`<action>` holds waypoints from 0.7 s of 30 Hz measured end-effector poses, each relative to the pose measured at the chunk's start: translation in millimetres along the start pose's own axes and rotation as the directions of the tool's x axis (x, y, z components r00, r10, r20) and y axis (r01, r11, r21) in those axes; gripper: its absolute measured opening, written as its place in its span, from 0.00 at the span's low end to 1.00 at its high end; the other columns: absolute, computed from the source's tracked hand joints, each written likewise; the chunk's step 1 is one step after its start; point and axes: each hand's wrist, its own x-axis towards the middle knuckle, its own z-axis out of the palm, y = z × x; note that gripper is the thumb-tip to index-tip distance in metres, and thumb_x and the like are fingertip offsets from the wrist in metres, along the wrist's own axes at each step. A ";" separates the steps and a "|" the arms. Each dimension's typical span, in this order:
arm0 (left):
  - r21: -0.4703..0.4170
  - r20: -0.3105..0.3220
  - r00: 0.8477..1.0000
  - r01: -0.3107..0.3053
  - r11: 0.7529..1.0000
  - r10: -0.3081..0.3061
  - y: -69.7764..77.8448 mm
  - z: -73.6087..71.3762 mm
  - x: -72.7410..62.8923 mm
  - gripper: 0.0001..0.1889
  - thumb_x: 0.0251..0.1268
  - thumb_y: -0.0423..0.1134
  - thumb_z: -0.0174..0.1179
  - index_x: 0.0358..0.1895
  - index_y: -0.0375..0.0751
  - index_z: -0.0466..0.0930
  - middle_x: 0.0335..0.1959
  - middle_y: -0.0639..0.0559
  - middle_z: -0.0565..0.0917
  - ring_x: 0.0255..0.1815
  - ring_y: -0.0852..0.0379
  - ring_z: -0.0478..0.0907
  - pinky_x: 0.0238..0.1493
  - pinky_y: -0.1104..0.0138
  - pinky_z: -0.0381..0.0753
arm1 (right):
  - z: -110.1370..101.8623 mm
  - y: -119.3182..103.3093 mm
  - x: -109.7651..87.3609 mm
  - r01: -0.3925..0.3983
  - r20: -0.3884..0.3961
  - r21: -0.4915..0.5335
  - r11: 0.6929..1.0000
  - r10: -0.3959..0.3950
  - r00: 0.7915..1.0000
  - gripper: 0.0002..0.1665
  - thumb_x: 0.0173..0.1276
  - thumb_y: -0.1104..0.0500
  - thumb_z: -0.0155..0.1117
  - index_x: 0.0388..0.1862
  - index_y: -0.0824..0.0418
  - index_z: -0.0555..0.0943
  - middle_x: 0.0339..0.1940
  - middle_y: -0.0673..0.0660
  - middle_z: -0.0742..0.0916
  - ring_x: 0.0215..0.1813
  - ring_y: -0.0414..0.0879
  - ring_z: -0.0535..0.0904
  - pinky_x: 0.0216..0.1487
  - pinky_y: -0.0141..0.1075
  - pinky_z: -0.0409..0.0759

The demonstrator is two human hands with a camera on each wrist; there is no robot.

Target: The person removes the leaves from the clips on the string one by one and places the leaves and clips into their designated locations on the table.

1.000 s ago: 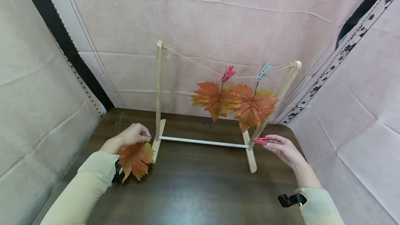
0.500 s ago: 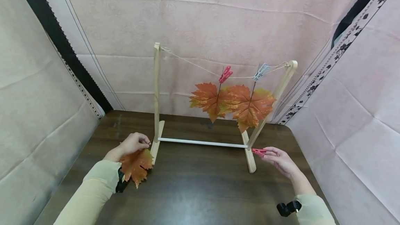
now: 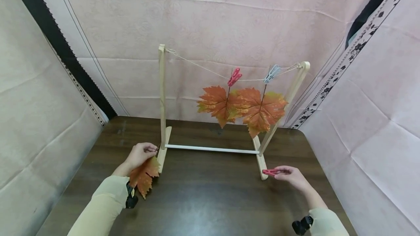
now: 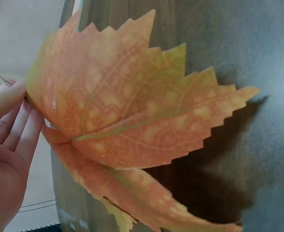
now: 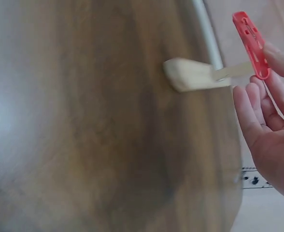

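Note:
My left hand (image 3: 142,154) pinches the thin stem of an orange maple leaf (image 3: 144,176), which hangs below the fingers beside the rack's left foot. The left wrist view shows this leaf (image 4: 118,106) large and close, veins visible. In my right hand (image 3: 290,176) a red clothespin (image 3: 270,172) is held between thumb and fingers, near the rack's right foot; the right wrist view shows the clothespin (image 5: 251,46) too. On the rack's string, a red clothespin (image 3: 234,77) and a light blue clothespin (image 3: 272,74) each hold a maple leaf (image 3: 217,105) by its stem, the two leaves overlapping.
The wooden rack has a left post (image 3: 162,97), a right post (image 3: 296,83), and a white crossbar (image 3: 210,149) low between them. Its string (image 3: 200,65) sags between the post tops. The dark wooden table (image 3: 203,196) is enclosed by pale cloth walls (image 3: 210,21).
My right hand has moved down and slightly left with the red clothespin. The left hand has lowered a little with its leaf. The head view has shifted slightly.

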 end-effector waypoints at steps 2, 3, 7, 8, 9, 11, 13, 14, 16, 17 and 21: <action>-0.004 -0.011 1.000 0.000 1.000 0.000 -2.0 2.4 -0.3 0.08 0.59 0.27 0.60 0.41 0.27 0.80 0.34 0.40 0.85 0.34 0.54 0.81 0.35 0.70 0.80 | 1.3 6.4 -0.5 -0.008 0.015 -0.030 1.000 0.008 1.000 0.29 0.59 0.62 0.67 0.53 0.80 0.72 0.41 0.64 0.86 0.36 0.33 0.81 0.41 0.32 0.80; -0.011 -0.015 1.000 0.003 1.000 -0.004 -2.4 3.5 -0.8 0.08 0.59 0.27 0.60 0.41 0.27 0.80 0.33 0.40 0.85 0.33 0.55 0.81 0.35 0.71 0.80 | 1.9 10.4 -0.6 -0.016 0.015 -0.045 0.999 0.017 1.000 0.28 0.59 0.62 0.68 0.53 0.79 0.72 0.41 0.65 0.86 0.36 0.34 0.81 0.40 0.32 0.80; -0.025 -0.015 1.000 0.016 1.000 -0.016 -6.5 8.0 -1.0 0.08 0.58 0.27 0.60 0.40 0.27 0.81 0.33 0.40 0.85 0.32 0.56 0.81 0.35 0.71 0.80 | 3.9 20.1 -3.8 -0.054 0.007 -0.077 0.996 0.054 0.998 0.27 0.57 0.63 0.68 0.51 0.79 0.74 0.40 0.65 0.86 0.36 0.38 0.81 0.37 0.31 0.79; -0.030 -0.014 1.000 0.023 0.999 -0.024 -7.7 9.3 -0.9 0.08 0.58 0.26 0.61 0.40 0.27 0.81 0.33 0.40 0.85 0.32 0.56 0.81 0.35 0.70 0.80 | 4.5 21.6 -4.4 -0.059 0.004 -0.084 0.995 0.060 0.998 0.27 0.57 0.64 0.68 0.51 0.79 0.74 0.40 0.64 0.86 0.36 0.39 0.81 0.37 0.31 0.79; -0.027 -0.014 1.000 0.024 0.999 -0.024 -9.0 10.4 -0.9 0.07 0.58 0.27 0.61 0.40 0.27 0.81 0.33 0.39 0.85 0.32 0.55 0.81 0.36 0.68 0.81 | 5.3 22.6 -5.3 -0.069 -0.002 -0.092 0.993 0.069 0.998 0.26 0.57 0.64 0.68 0.51 0.78 0.74 0.39 0.63 0.86 0.36 0.40 0.81 0.37 0.31 0.79; -0.022 -0.016 0.999 0.028 0.999 -0.028 -12.2 12.4 -0.3 0.07 0.58 0.27 0.61 0.39 0.27 0.81 0.33 0.39 0.85 0.33 0.55 0.81 0.36 0.66 0.81 | 6.7 22.8 -6.7 -0.071 -0.001 -0.103 0.992 0.071 0.997 0.25 0.56 0.65 0.68 0.50 0.79 0.74 0.38 0.62 0.86 0.35 0.41 0.81 0.36 0.32 0.80; -0.018 -0.021 0.999 0.035 0.999 -0.035 -14.7 14.2 -0.1 0.07 0.58 0.27 0.61 0.39 0.27 0.81 0.33 0.39 0.85 0.33 0.54 0.82 0.37 0.65 0.82 | 8.5 23.9 -6.9 -0.076 -0.005 -0.109 0.991 0.076 0.997 0.25 0.56 0.65 0.68 0.50 0.79 0.74 0.37 0.61 0.86 0.34 0.41 0.80 0.35 0.32 0.79; -0.017 -0.022 0.999 0.036 0.999 -0.036 -15.9 14.9 -0.2 0.07 0.58 0.27 0.61 0.39 0.27 0.81 0.33 0.39 0.85 0.33 0.54 0.82 0.37 0.65 0.82 | 9.5 24.9 -6.5 -0.081 -0.010 -0.109 0.991 0.080 0.997 0.25 0.55 0.66 0.68 0.50 0.79 0.74 0.37 0.61 0.86 0.33 0.40 0.80 0.35 0.32 0.79; -0.023 -0.026 0.999 0.045 0.999 -0.046 -17.8 16.3 -0.9 0.07 0.57 0.27 0.61 0.39 0.28 0.81 0.33 0.39 0.85 0.33 0.53 0.82 0.37 0.64 0.82 | 11.4 26.7 -5.5 -0.082 -0.013 -0.123 0.989 0.081 0.997 0.25 0.55 0.66 0.68 0.49 0.78 0.74 0.36 0.60 0.85 0.32 0.40 0.79 0.34 0.33 0.78; -0.026 -0.027 0.998 0.052 0.998 -0.053 -18.5 16.9 -1.6 0.07 0.57 0.27 0.61 0.38 0.28 0.81 0.33 0.38 0.85 0.33 0.53 0.82 0.38 0.64 0.82 | 12.6 27.3 -5.2 -0.084 -0.016 -0.127 0.988 0.082 0.996 0.25 0.54 0.67 0.68 0.49 0.78 0.75 0.35 0.60 0.85 0.31 0.41 0.78 0.33 0.33 0.78; -0.050 -0.026 0.997 0.067 0.996 -0.068 -21.7 18.2 -4.3 0.08 0.57 0.26 0.61 0.39 0.26 0.81 0.34 0.37 0.85 0.34 0.50 0.83 0.39 0.62 0.82 | 15.7 30.2 -3.6 -0.086 -0.031 -0.159 0.984 0.082 0.996 0.24 0.53 0.68 0.68 0.47 0.77 0.76 0.34 0.60 0.84 0.28 0.41 0.76 0.29 0.33 0.76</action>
